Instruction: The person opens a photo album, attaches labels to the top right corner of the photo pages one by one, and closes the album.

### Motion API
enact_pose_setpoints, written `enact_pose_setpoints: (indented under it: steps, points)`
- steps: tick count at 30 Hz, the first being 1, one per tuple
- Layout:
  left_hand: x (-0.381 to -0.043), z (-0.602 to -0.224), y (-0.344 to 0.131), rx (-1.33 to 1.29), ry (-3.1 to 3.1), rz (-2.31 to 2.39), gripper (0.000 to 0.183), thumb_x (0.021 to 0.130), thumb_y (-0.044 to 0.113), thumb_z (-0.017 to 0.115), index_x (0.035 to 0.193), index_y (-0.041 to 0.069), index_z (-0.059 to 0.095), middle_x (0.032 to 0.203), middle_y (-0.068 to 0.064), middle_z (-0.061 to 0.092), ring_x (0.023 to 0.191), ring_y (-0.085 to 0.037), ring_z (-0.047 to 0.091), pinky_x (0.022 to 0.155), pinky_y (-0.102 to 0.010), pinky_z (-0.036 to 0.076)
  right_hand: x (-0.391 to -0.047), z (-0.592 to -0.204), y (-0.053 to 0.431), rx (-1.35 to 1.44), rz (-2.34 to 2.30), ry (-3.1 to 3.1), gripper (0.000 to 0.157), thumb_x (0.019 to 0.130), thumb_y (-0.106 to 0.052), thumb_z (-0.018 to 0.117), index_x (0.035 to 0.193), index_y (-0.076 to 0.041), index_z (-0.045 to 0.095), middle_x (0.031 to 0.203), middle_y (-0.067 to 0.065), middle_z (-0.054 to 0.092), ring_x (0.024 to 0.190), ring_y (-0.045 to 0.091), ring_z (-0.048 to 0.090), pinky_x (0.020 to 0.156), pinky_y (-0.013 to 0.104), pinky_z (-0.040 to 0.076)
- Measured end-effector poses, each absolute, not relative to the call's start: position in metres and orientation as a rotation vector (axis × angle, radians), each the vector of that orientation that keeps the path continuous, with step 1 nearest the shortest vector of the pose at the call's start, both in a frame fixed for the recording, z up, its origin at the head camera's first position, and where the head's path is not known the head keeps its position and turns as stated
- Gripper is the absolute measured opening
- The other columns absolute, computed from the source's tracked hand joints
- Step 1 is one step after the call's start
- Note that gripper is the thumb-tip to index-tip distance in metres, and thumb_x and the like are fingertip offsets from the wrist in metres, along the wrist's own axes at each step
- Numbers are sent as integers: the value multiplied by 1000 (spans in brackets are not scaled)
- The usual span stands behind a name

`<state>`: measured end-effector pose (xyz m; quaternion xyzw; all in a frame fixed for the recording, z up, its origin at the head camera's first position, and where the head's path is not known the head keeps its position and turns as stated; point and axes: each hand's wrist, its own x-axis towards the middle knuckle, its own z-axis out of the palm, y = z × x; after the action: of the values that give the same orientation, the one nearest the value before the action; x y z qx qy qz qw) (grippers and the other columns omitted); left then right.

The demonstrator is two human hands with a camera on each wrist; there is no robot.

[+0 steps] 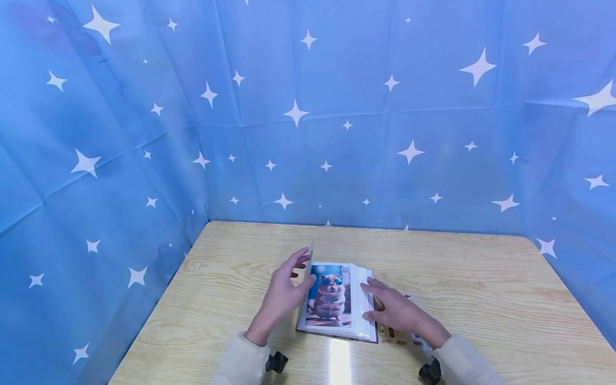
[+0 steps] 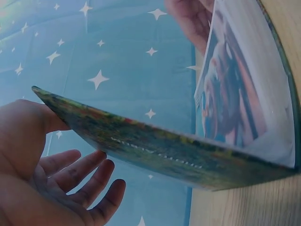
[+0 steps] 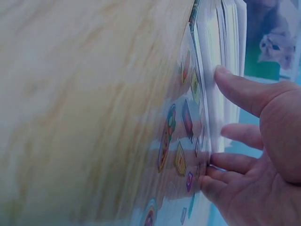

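Note:
A photo album [image 1: 360,307] lies open on the table, its front cover [image 2: 141,141] standing nearly upright at the left. On its visible page is a photo of a hamster in sunglasses [image 1: 331,302]. My left hand [image 1: 284,289] pinches the cover's outer edge, thumb on the inner side and fingers at the dark, patterned outside. At the album's right edge is my right hand [image 1: 397,310], fingers loosely spread. Its thumb [image 3: 240,89] touches the stacked page edges, and the lower fingers reach beside a clear sticker sheet [image 3: 176,141].
The sticker sheet lies on the wooden table [image 1: 481,299] right of the album, partly under my right hand and forearm. A photo of a white furry animal [image 3: 277,49] shows beyond the pages. Blue star-patterned cloth [image 1: 337,133] hangs behind and beside the table.

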<state>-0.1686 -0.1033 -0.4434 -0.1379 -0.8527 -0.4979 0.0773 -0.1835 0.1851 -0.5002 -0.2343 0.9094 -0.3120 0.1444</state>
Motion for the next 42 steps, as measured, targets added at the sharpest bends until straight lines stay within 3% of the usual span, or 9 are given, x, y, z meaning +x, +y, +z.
enact_pose_setpoints:
  steps: [16,29,37,42]
  points:
    - [-170,-454,-77,-490,-2604,-1366,66,92,15,68,152,15,39,152,-6,45,139,-29,42,113,-50,36,-183,-501,187,-689,-909,2627,72,90,-32,73,149,-2,43,156,29,29,141,47,32,106,61,38]
    - [-169,-461,-58,-569,-2701,-1174,66,93,22,63,153,11,37,155,-9,41,142,-28,38,114,-48,35,-184,-502,186,-665,-886,2650,72,89,-32,74,148,-3,44,156,29,30,141,46,34,107,60,38]
    - [-170,-470,-48,-539,-2794,-1017,64,94,31,61,152,13,40,151,-22,42,138,-38,42,109,-55,39,-184,-502,187,-685,-894,2651,71,90,-32,73,147,-3,45,155,30,30,140,47,34,106,60,39]
    - [-170,-475,-41,-538,-2831,-887,62,94,33,60,150,13,44,150,-22,44,137,-39,43,108,-56,40,-184,-502,186,-688,-895,2641,70,90,-32,73,148,-3,44,155,30,30,140,46,35,106,60,39]
